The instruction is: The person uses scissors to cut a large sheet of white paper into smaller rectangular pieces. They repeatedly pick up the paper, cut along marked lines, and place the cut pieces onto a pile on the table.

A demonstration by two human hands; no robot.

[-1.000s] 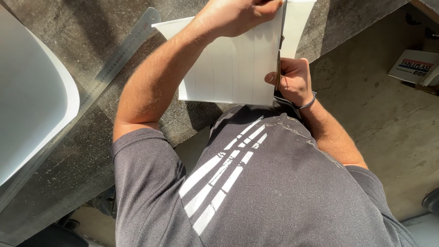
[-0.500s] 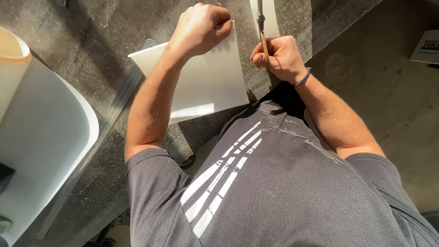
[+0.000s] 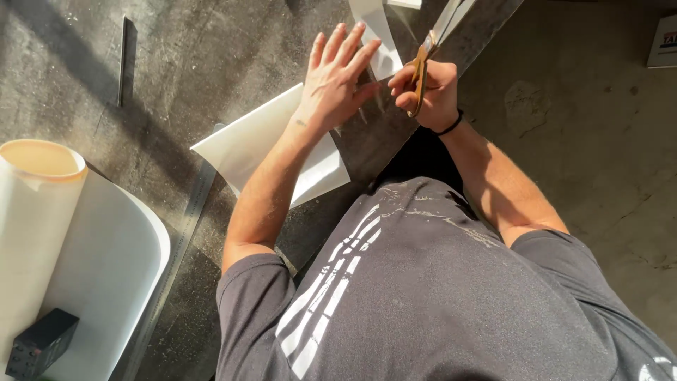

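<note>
While cutting, by the look of it: pressing the sheet (image 3: 261,144) onto the table (image 3: 176,63) with the left hand (image 3: 337,77), flat, fingers spread, gripping nothing. Clasping scissors (image 3: 431,46) in the right hand (image 3: 431,93), closed round the handles, blades pointing away beside a cut strip (image 3: 377,39). For a further cut, probably: keep the sheet pinned, line up its edge with the blades.

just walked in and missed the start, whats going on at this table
A person stands over a dark worktable. The right hand grips scissors with the blades pointing away. The left hand is spread flat, fingers open, over a white sheet. A metal ruler and a roll of white material lie to the left.
</note>
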